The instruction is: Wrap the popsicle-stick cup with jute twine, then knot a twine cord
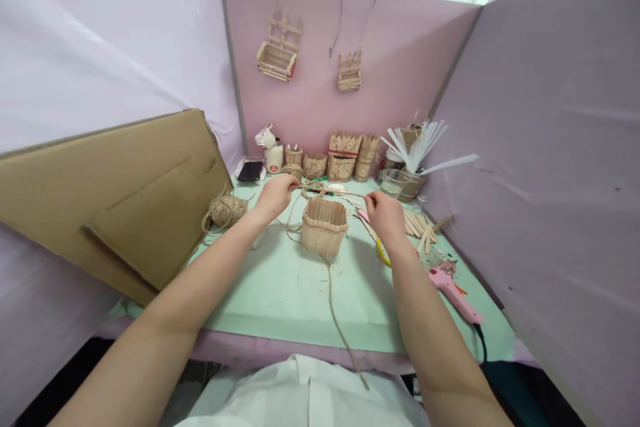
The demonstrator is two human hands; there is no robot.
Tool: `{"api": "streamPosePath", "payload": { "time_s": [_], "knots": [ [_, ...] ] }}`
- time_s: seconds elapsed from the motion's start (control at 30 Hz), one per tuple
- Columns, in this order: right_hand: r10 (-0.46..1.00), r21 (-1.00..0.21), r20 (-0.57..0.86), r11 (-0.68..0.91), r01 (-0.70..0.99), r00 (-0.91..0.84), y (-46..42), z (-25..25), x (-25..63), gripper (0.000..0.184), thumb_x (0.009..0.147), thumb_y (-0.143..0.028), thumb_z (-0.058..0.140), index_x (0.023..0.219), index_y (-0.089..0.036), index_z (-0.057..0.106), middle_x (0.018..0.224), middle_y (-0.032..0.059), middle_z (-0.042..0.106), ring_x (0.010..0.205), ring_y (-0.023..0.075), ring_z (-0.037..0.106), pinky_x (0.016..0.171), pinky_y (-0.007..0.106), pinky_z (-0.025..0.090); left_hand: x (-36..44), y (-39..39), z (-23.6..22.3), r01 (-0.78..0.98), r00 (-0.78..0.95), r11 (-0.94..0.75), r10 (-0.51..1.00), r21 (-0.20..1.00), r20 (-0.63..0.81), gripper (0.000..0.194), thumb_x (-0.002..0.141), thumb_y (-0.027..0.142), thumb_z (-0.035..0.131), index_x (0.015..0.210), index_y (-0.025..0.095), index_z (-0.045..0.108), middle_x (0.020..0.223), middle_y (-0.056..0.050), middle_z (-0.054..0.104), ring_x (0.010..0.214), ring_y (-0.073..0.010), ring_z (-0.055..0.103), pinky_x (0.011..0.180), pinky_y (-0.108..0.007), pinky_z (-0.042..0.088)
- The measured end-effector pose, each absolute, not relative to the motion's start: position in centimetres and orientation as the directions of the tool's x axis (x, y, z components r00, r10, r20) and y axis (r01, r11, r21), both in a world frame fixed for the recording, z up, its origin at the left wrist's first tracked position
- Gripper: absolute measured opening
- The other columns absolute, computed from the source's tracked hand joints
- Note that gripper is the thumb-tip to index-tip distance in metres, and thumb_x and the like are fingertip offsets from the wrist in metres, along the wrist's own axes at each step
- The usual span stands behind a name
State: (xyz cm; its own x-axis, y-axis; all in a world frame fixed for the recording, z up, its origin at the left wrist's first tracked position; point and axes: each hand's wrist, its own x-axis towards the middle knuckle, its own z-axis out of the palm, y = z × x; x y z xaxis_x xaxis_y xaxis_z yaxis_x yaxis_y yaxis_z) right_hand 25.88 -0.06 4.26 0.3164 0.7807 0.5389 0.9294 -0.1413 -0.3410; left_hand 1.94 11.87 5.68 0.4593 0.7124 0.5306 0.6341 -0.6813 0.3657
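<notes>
Above the pale green tabletop [280, 307], the left hand [277, 197] and the right hand [386, 217] are pinching a length of twine [354, 193] in their closed fingers, stretching it between them just beyond a small wooden-stick basket [324, 237]. The basket is standing upright near the middle of the tabletop, with a loose strand [331, 293] trailing from near its base toward the person's white shirt [295, 390]. To the left, a ball of twine [227, 210] is resting beside a cardboard panel [145, 200], while craft sticks [416, 224] and a pink glue gun [456, 295] are lying on the right.
</notes>
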Motion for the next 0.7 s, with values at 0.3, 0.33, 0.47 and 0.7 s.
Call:
{"api": "streamPosePath", "payload": {
  "time_s": [0.3, 0.33, 0.47, 0.7],
  "knots": [
    [0.937, -0.163, 0.195, -0.262, 0.951, 0.291, -0.2, 1.0, 24.8, 0.024, 0.085, -0.025, 0.045, 0.084, -0.014, 0.066, 0.084, 0.0145, 0.067, 0.079, 0.0214, 0.062, 0.064, 0.027, 0.038, 1.3, 11.6, 0.7, 0.730, 0.595, -0.641, 0.767, 0.239, 0.240, 0.028, 0.079, 0.015, 0.041, 0.090, 0.012, 0.066, 0.092, -0.012, 0.067, 0.086, -0.0200, 0.058, 0.077, -0.028, 0.041],
    [0.945, -0.167, 0.180, -0.245, 0.955, 0.274, -0.8, 0.9, 24.6, 0.024, 0.084, -0.025, 0.046, 0.081, -0.014, 0.066, 0.083, 0.0141, 0.067, 0.078, 0.0211, 0.062, 0.063, 0.027, 0.038, 0.9, 10.7, 0.4, 0.728, 0.601, -0.642, 0.766, 0.240, 0.227, 0.027, 0.079, 0.016, 0.041, 0.089, 0.013, 0.066, 0.091, -0.012, 0.067, 0.085, -0.0198, 0.058, 0.076, -0.028, 0.041],
    [0.964, -0.299, 0.128, -0.184, 0.936, 0.231, -2.9, 0.9, 23.7, 0.021, 0.081, -0.027, 0.050, 0.072, -0.015, 0.066, 0.076, 0.0101, 0.068, 0.072, 0.0178, 0.061, 0.059, 0.025, 0.037, -0.2, 7.6, 0.0, 0.712, 0.592, -0.634, 0.773, 0.301, 0.228, 0.023, 0.081, 0.022, 0.043, 0.095, 0.016, 0.061, 0.088, -0.011, 0.066, 0.082, -0.0204, 0.058, 0.072, -0.028, 0.040],
    [0.984, -0.767, -0.101, -0.172, 0.618, 0.148, -3.7, -1.2, 23.6, 0.014, 0.074, -0.025, 0.056, 0.067, -0.015, 0.062, 0.059, 0.0024, 0.063, 0.049, 0.0091, 0.050, 0.047, 0.020, 0.035, -0.2, 5.5, -0.3, 0.636, 0.621, -0.621, 0.764, 0.458, 0.174, 0.020, 0.075, 0.017, 0.044, 0.088, 0.018, 0.059, 0.078, -0.006, 0.064, 0.072, -0.0180, 0.056, 0.065, -0.027, 0.038]
  ]
}}
